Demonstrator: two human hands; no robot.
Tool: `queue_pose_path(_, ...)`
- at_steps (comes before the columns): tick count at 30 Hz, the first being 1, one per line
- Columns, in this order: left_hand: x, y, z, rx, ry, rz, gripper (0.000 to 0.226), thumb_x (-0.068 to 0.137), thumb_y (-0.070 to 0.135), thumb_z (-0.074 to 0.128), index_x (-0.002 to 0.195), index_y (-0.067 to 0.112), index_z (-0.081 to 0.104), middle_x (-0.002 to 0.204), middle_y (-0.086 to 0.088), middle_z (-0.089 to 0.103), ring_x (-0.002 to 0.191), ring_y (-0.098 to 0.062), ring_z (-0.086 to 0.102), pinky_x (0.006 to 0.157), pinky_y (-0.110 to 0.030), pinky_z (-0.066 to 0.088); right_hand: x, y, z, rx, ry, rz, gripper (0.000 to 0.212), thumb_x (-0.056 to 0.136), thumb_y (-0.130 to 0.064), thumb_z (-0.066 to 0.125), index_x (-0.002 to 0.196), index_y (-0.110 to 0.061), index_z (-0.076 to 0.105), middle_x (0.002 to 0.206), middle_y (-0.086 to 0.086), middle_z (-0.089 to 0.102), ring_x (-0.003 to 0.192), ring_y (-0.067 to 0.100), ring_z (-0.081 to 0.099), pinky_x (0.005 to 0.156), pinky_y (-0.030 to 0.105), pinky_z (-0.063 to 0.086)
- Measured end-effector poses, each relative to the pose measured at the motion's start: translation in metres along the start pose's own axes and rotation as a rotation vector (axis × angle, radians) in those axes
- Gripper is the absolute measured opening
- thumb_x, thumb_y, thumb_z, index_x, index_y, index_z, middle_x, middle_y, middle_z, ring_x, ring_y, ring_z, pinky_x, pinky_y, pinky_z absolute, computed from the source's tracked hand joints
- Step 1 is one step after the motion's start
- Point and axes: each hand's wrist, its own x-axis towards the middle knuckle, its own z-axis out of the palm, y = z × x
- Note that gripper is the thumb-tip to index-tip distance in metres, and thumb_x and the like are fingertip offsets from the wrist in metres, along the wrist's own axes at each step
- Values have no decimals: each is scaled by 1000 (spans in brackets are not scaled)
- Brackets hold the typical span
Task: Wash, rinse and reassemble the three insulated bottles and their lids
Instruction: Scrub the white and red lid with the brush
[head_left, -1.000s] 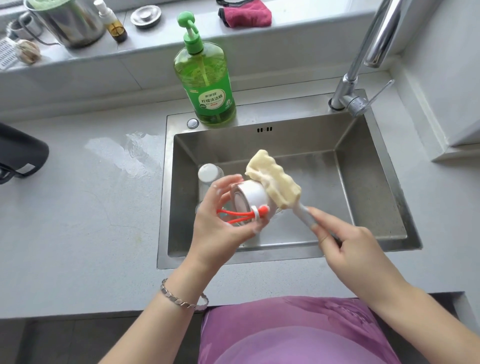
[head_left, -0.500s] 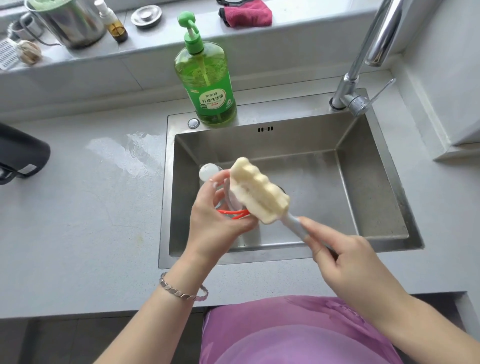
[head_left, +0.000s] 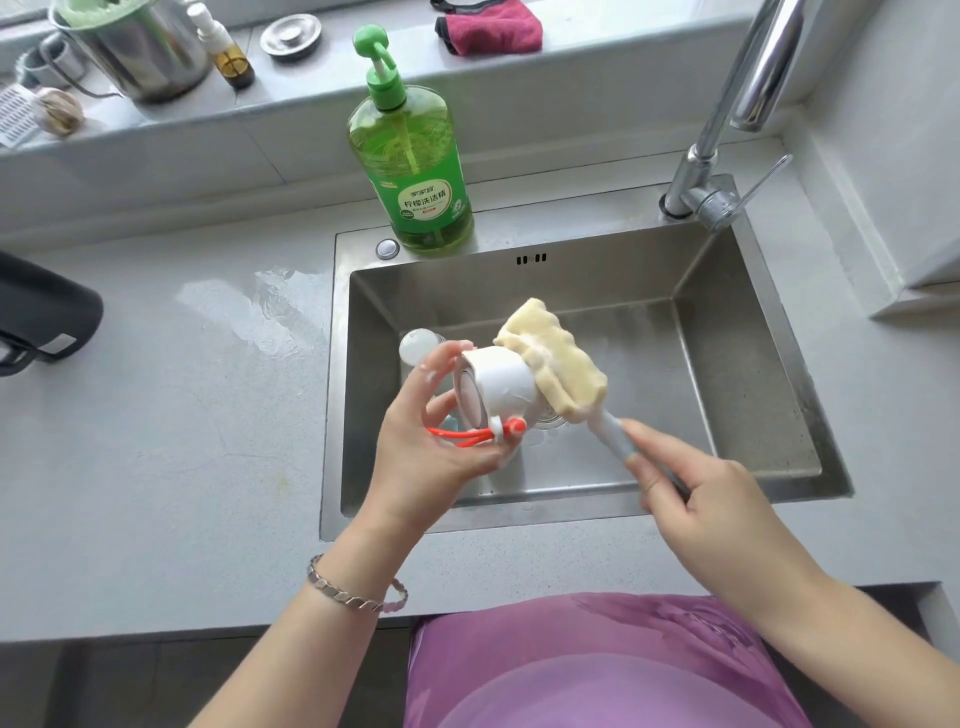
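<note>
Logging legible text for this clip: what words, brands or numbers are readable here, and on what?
"柠檬洗洁精": on the green label of the dish soap bottle standing on the back rim of the sink.
Brand line above it and small print below it, same label: too blurred to read.
Pale tag on the black container at left: unreadable.
The white lid and sponge brush show no text.

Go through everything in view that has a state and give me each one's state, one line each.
white lid, on its side, held over the sink, some suds
sponge brush, head pressed against the white lid
left hand, grips the white lid
right hand, grips the brush handle
tap, no water running
dish soap bottle, upright, nearly full
red cloth, folded on the ledge
counter, wet patch left of the sink
</note>
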Motion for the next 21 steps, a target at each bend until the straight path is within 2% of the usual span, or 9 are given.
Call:
queue_pose_path(4,-1,-2,0,-56,-41,-104,67,53,9,87,103,43,57,121,4,58,97,-18,67,73,-29,56,1,6,-2,-10,-9,-7,43,93,-15,49,105,-56,50,50,0,36,44,11,29,45,20,24)
queue_pose_path(7,3,0,5,-232,-9,-232,51,52,29,80,98,39,59,111,-9,63,83,-28,69,75,-42,58,-1,6,0,-18,-7,-7,41,93,-16,49,109,-54,52,51,1,37,45,11,29,45,21,24)
queue_pose_path(9,8,0,7,-271,31,-275,40,65,25,78,98,34,58,107,-13,65,80,-30,68,71,-40,58,-1,8,-1,-63,3,-13,39,93,-15,50,114,-48,54,48,-3,37,44,11,31,45,21,24)
queue_pose_path(12,14,-3,9,-159,59,-269,52,63,16,73,110,31,55,107,-9,66,90,-20,68,78,-37,57,-7,2,0,-172,-13,-90,36,93,-20,52,121,-43,57,48,-13,43,45,9,38,45,19,24)
queue_pose_path(15,17,-4,11,-141,63,-238,48,66,2,76,104,24,56,104,-2,65,83,-4,68,65,-21,53,-1,3,-2,-171,-8,-51,35,94,-22,50,121,-43,56,47,-16,46,44,8,40,46,20,26)
queue_pose_path(18,17,-3,12,-92,48,-212,55,58,6,81,102,29,58,100,2,65,82,-5,68,60,-20,52,8,11,-6,-122,21,24,34,94,-16,49,123,-32,58,42,-11,43,42,10,36,45,19,27)
queue_pose_path(21,18,-2,10,-98,39,-213,62,53,4,82,98,39,58,91,0,65,80,-11,68,65,-25,55,-2,-3,-3,-98,-38,-36,37,93,-14,50,118,-40,56,43,-6,38,42,11,31,45,20,24)
